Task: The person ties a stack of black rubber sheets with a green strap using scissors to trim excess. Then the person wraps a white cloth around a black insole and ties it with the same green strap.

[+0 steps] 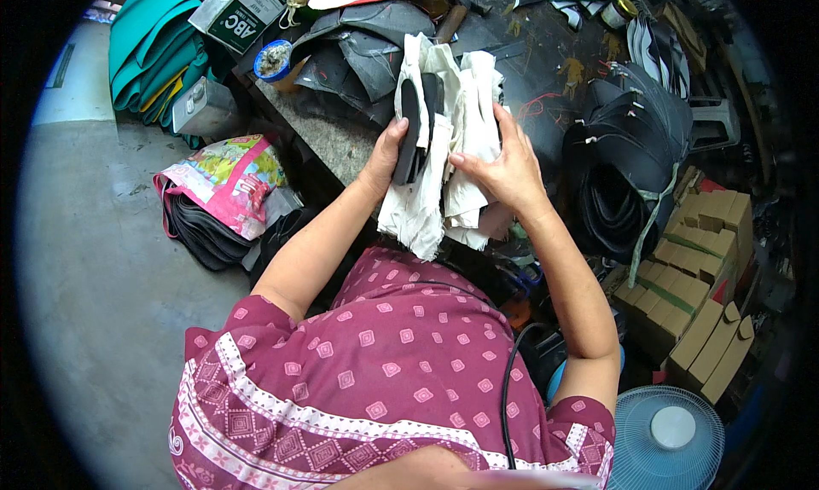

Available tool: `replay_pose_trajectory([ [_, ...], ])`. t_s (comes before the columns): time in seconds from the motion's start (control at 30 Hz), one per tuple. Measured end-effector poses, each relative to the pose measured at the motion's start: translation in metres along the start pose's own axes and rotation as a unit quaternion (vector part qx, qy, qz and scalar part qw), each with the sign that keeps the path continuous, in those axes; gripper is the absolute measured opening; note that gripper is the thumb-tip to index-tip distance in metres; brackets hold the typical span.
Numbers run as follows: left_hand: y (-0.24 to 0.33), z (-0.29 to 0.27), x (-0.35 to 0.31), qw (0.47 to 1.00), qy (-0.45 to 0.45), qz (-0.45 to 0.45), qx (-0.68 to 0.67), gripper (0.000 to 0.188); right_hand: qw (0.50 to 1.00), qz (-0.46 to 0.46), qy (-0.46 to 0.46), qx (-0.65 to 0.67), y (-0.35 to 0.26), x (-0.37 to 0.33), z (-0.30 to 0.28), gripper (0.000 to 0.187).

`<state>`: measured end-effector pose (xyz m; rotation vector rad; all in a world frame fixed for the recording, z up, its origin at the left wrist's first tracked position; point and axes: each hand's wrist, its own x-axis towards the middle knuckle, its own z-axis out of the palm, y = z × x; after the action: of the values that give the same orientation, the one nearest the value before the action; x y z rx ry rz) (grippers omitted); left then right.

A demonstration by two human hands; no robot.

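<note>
So I'm at the handling bit: left hand [386,156] gripping the black strips [410,132] and white cloth [440,149], right hand [514,170] gripping the cloth's other side, all at the dark surface's [546,62] near edge. Next move probably needs those loose layers kept together.

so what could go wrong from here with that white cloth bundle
The dark strips among the white cloth could slide out if the left hand loosens. The cloth's layers may fan apart, since left and right hand grip it by its sides. The blue-rimmed tub near the table edge might tip if bumped.
</note>
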<state>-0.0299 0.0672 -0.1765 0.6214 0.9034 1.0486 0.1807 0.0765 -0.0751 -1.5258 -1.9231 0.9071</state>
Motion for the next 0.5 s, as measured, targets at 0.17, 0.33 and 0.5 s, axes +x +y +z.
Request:
replay_pose_trajectory([
  [0.17,0.003,0.001,-0.005,0.980,-0.090,-0.020,-0.176,0.091,0.997,-0.034,-0.012,-0.074,-0.021,-0.010,0.017,0.108],
  [0.33,0.008,0.002,-0.006,0.992,-0.049,-0.012,-0.117,0.092,0.999,-0.029,0.036,0.025,-0.011,-0.016,0.032,0.112],
  [0.5,0.012,0.022,0.000,0.996,0.038,0.051,0.060,0.069,0.917,0.102,-0.029,0.384,0.029,-0.010,0.009,0.111],
])
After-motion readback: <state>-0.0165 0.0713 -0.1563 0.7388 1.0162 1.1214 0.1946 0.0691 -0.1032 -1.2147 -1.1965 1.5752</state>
